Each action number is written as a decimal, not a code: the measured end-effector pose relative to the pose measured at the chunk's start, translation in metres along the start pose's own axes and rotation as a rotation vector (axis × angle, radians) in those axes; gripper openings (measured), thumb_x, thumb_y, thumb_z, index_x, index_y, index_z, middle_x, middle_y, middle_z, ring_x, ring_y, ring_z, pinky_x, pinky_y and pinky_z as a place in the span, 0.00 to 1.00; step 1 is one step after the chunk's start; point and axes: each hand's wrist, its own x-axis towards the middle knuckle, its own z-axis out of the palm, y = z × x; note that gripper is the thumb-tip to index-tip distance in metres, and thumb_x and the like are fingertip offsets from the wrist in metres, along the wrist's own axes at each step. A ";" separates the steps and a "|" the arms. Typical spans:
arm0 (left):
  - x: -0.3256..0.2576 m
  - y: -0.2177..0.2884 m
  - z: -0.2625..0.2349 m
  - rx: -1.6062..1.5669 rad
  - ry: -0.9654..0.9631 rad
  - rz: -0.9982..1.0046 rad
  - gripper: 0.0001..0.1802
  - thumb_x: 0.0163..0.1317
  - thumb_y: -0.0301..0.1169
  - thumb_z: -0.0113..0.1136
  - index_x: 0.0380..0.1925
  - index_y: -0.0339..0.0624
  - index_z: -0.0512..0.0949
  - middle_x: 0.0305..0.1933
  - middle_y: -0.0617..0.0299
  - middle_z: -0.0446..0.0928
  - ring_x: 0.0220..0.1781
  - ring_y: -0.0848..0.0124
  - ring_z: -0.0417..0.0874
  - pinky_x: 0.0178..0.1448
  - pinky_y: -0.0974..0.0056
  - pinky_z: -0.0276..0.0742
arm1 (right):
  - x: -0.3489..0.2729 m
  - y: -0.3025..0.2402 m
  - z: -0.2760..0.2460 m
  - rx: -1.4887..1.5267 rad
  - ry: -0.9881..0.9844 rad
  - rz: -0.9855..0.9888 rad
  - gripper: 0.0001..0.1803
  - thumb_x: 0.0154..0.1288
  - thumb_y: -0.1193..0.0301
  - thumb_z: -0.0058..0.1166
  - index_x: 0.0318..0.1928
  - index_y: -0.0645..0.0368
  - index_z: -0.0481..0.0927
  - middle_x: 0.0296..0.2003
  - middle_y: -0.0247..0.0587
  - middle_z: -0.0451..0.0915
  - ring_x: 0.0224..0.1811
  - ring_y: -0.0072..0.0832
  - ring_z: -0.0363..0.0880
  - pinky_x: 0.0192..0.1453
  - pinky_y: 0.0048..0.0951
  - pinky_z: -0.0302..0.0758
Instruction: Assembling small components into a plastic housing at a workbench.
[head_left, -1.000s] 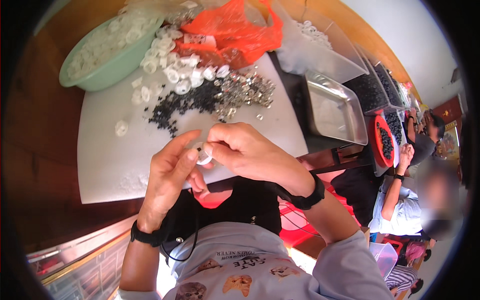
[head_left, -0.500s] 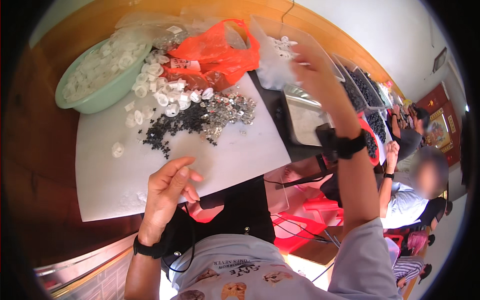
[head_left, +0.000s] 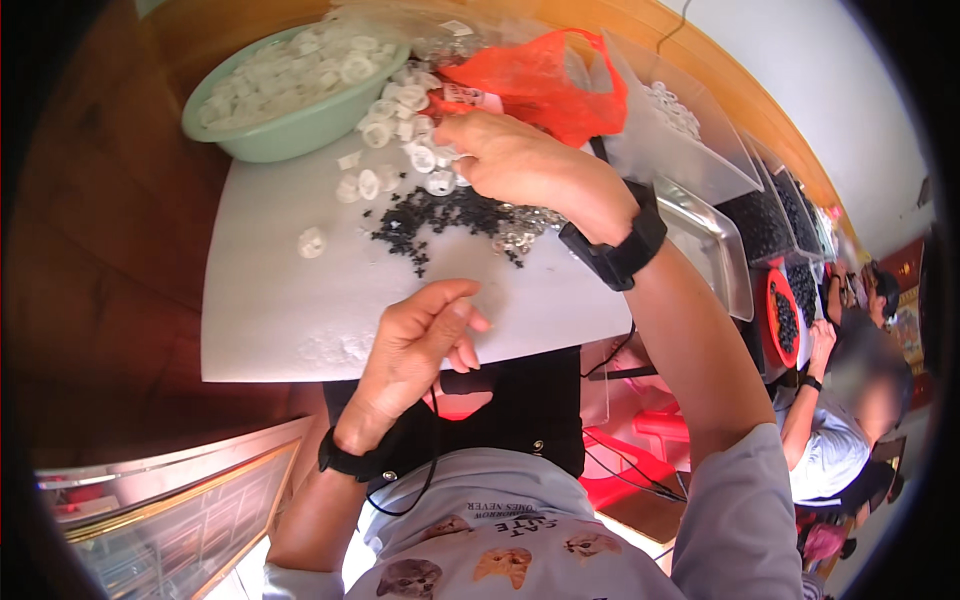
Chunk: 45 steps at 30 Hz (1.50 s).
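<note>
My right hand (head_left: 510,160) reaches across the table to a heap of white translucent plastic round parts (head_left: 421,156). Its thumb and forefinger are apart at the heap's edge, and nothing shows held between them. Nearer to me, my left hand (head_left: 415,335) hovers above the front of the white work surface (head_left: 270,320). Its fingers are curled in, the thumb near the forefinger; whatever they may hold is hidden. Between the hands lie a pile of small black parts (head_left: 405,235) and small silvery metal parts (head_left: 520,232), partly covered by my right wrist.
A green basin (head_left: 270,145) full of white parts stands at the far left, beside a red plastic bag (head_left: 545,85). To the right are a clear bin (head_left: 690,150), a metal tray (head_left: 735,265) and a red bowl (head_left: 778,350) of black parts. Other people sit farther right.
My right hand has moved left from the clear bin to the white parts. My left hand keeps its curled pose. The whole view has shifted.
</note>
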 end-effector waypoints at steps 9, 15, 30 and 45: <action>-0.001 -0.002 -0.003 -0.026 -0.022 -0.016 0.17 0.71 0.34 0.48 0.52 0.32 0.72 0.36 0.60 0.79 0.25 0.80 0.78 0.30 0.75 0.76 | 0.041 -0.010 0.037 -0.048 0.218 0.081 0.13 0.63 0.66 0.50 0.38 0.64 0.76 0.37 0.52 0.80 0.45 0.48 0.77 0.48 0.46 0.72; 0.002 -0.003 -0.004 -0.008 -0.027 -0.006 0.17 0.71 0.34 0.48 0.52 0.32 0.72 0.36 0.59 0.79 0.25 0.79 0.78 0.30 0.75 0.76 | 0.054 -0.011 0.044 -0.173 0.187 0.086 0.12 0.61 0.67 0.51 0.37 0.64 0.78 0.35 0.54 0.80 0.42 0.50 0.78 0.45 0.46 0.73; 0.006 0.008 -0.004 -0.102 -0.005 0.084 0.29 0.70 0.35 0.48 0.67 0.39 0.54 0.48 0.51 0.75 0.29 0.73 0.80 0.33 0.71 0.77 | -0.057 -0.014 0.023 0.692 -0.077 0.084 0.11 0.65 0.67 0.55 0.33 0.63 0.78 0.22 0.27 0.73 0.24 0.12 0.65 0.26 0.18 0.60; 0.005 0.002 -0.001 -0.098 0.043 0.065 0.19 0.70 0.35 0.51 0.54 0.33 0.68 0.43 0.57 0.78 0.28 0.76 0.78 0.33 0.73 0.77 | -0.090 -0.014 0.043 0.842 0.039 0.038 0.12 0.65 0.69 0.50 0.32 0.68 0.77 0.22 0.36 0.77 0.25 0.19 0.74 0.29 0.25 0.68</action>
